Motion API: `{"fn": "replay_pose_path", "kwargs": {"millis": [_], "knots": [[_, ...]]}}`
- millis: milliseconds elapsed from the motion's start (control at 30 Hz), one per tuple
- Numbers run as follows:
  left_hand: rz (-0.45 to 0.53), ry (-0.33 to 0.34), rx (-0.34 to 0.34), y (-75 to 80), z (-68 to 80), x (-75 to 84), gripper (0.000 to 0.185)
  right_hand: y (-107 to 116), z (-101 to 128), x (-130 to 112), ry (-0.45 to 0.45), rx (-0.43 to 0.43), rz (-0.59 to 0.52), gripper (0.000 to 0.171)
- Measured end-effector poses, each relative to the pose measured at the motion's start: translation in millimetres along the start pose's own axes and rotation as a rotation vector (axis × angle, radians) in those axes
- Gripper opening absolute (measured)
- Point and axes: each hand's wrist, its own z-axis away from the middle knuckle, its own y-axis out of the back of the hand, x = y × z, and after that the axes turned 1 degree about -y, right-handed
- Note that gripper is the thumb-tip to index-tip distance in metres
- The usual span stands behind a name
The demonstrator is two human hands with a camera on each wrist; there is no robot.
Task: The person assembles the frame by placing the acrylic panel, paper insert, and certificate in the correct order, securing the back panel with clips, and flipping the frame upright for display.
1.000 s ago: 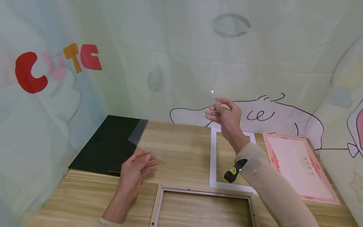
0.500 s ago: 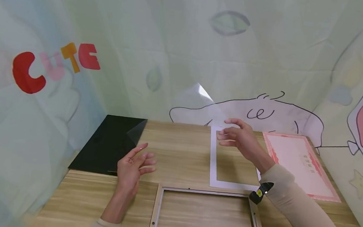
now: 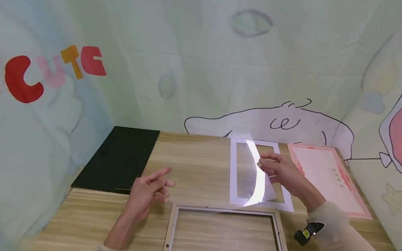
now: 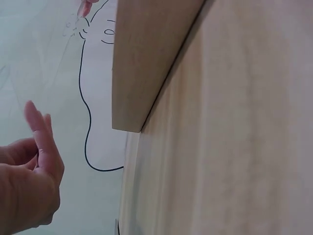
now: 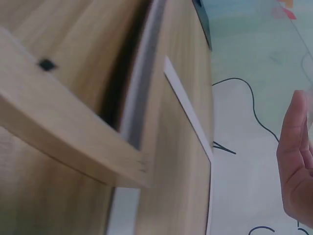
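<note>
A clear plastic sheet (image 3: pixel 259 182) bends above the table, a bright glare running down it. My right hand (image 3: pixel 286 173) pinches its right side between thumb and fingers, over the white mat (image 3: pixel 233 172). My left hand (image 3: pixel 144 194) is raised beside the black board (image 3: pixel 119 156), its index finger extended. In the left wrist view, a faint edge of the sheet (image 4: pixel 41 63) comes down close to that fingertip; whether they touch I cannot tell. Below both hands lies a wooden picture frame (image 3: pixel 226 210), with table surface showing through its opening.
A pink-bordered sheet of paper (image 3: pixel 317 171) lies at the back right of the wooden table (image 3: pixel 187 164). A printed fabric backdrop (image 3: pixel 199 61) rises directly behind the table's far edge and along both sides.
My right hand has moved down and to the right, bringing the clear sheet lower over the mat. The sheet's corner no longer shows over the black board. My left hand has shifted slightly.
</note>
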Motion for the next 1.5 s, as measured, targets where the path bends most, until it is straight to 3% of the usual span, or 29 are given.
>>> {"fn": "replay_pose_path", "kwargs": {"millis": [133, 433, 533, 833, 1133, 1500], "knots": [[-0.067, 0.049, -0.036, -5.0, 5.8, -4.5, 0.040, -3, 13, 12, -0.031, 0.038, 0.000, 0.042], [-0.190, 0.089, 0.034, -20.2, 16.9, -13.3, 0.024, -13, 44, 39, -0.065, 0.082, 0.003, 0.048], [-0.264, 0.089, 0.022, -23.8, 19.9, -13.3, 0.019, -16, 54, 46, -0.080, 0.105, 0.000, 0.048], [-0.568, 0.079, -0.098, -26.7, 28.3, -16.7, 0.027, -18, 81, 70, -0.167, 0.095, -0.109, 0.039], [-0.747, 0.103, -0.263, -23.6, 36.9, -16.2, 0.030, -17, 105, 86, -0.187, -0.008, -0.170, 0.029], [-0.767, 0.151, -0.311, -25.3, 46.7, -9.3, 0.028, -23, 121, 102, -0.189, -0.098, -0.253, 0.016]]}}
